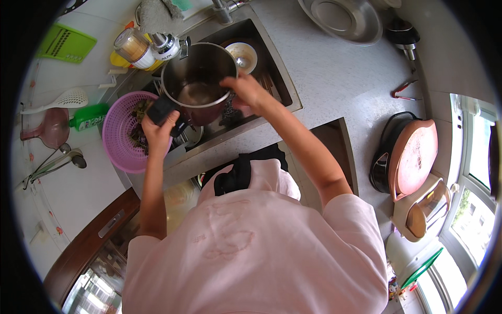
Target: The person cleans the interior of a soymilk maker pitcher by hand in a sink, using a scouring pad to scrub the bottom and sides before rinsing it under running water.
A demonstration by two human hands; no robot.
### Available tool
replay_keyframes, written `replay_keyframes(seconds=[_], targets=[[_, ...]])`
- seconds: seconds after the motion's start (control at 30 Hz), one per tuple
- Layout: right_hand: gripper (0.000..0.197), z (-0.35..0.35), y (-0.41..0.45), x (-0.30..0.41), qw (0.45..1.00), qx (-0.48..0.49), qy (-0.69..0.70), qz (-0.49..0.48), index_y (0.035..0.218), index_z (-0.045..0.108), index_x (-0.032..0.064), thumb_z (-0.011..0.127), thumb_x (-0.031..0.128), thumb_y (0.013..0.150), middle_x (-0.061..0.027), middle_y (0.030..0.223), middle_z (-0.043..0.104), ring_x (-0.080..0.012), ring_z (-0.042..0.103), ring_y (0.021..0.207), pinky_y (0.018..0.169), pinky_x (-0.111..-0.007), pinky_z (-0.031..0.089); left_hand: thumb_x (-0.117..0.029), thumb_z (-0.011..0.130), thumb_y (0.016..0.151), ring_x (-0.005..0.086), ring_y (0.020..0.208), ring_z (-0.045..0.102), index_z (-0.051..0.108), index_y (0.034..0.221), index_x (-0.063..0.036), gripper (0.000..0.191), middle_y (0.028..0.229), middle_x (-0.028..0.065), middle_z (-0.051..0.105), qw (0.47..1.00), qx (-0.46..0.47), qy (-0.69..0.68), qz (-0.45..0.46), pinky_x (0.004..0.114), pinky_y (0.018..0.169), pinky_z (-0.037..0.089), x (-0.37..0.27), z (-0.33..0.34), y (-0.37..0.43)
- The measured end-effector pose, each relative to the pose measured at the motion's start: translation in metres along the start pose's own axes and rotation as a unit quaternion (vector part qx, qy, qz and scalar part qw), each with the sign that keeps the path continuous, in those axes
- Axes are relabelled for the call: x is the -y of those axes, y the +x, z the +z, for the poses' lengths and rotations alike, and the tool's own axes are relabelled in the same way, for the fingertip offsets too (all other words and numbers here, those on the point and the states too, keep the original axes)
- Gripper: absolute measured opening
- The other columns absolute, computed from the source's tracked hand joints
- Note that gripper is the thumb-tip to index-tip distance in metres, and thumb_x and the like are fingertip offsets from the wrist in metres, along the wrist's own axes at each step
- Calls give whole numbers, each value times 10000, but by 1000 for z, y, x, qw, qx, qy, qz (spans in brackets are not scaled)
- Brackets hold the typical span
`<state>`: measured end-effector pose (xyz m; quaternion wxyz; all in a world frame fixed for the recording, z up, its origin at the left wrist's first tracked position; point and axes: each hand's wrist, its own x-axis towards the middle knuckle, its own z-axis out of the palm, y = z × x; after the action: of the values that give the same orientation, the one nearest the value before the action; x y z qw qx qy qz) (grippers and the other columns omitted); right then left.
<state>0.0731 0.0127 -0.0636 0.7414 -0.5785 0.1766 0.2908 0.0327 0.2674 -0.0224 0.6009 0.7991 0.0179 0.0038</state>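
Note:
A deep stainless steel pot [196, 92] hangs tilted over the sink [290, 92], its open mouth facing up toward me. My left hand [157, 127] is wrapped around its black handle. Across the pot, my right hand [249, 92] grips the rim with the thumb over the edge. The chrome spout of a faucet unit [166, 48] reaches to the pot's far rim. Inside the sink, a white bowl [248, 55] holding a metal spoon shows beyond the pot. Close beside my left hand, a purple plastic colander [113, 137] contains dark leafy greens [138, 137].
A large steel basin [366, 27] rests on the grey countertop [313, 70]. Farther right are a red-handled tool [400, 92] and a black pan [378, 167] behind a pinkish round lid or board [413, 159]. Utensils, including a white slotted spoon [72, 98], hang on the left wall.

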Motion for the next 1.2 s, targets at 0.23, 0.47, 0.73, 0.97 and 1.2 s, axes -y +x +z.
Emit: replay_keyframes(seconds=[0.23, 0.47, 0.73, 0.97, 1.2], targets=[[387, -36, -13, -44, 992, 6, 125, -23, 1266, 512, 44, 479, -11, 885, -142, 1144, 632, -250, 686, 931, 618, -374, 622, -59, 858, 693, 182, 721, 618, 608, 913, 1, 338, 794, 88, 636, 958, 74, 184, 206, 311, 691, 491, 44, 34, -43], [434, -32, 30, -68, 989, 56, 97, -97, 1315, 503, 62, 533, 17, 885, -84, 1084, 647, -197, 666, 939, 695, -339, 604, -10, 752, 662, 404, 931, 574, 569, 1073, 20, 451, 1035, 214, 574, 921, 100, 280, 254, 439, 807, 485, 114, 27, -53], [386, -73, 60, -77, 983, 77, 126, -111, 1249, 570, 112, 568, 15, 876, -20, 1003, 660, -113, 640, 821, 592, -249, 522, 65, 640, 579, 435, 977, 538, 515, 1051, 27, 490, 1021, 234, 565, 885, 147, 334, 288, 484, 860, 453, 90, 69, -50], [330, -42, 72, -85, 989, 94, 96, -66, 1210, 598, 87, 563, 16, 890, -24, 938, 664, -109, 614, 740, 527, -253, 482, -4, 711, 647, 424, 945, 546, 514, 1070, 22, 468, 990, 218, 567, 873, 121, 389, 269, 489, 831, 457, 117, 43, -60], [331, -67, 57, -61, 993, 62, 69, -66, 1207, 580, 67, 569, 37, 878, -62, 968, 675, -167, 677, 848, 600, -309, 583, -62, 739, 727, 428, 893, 565, 532, 1083, 10, 418, 969, 235, 583, 931, 89, 319, 157, 482, 772, 480, 94, 82, -56]])
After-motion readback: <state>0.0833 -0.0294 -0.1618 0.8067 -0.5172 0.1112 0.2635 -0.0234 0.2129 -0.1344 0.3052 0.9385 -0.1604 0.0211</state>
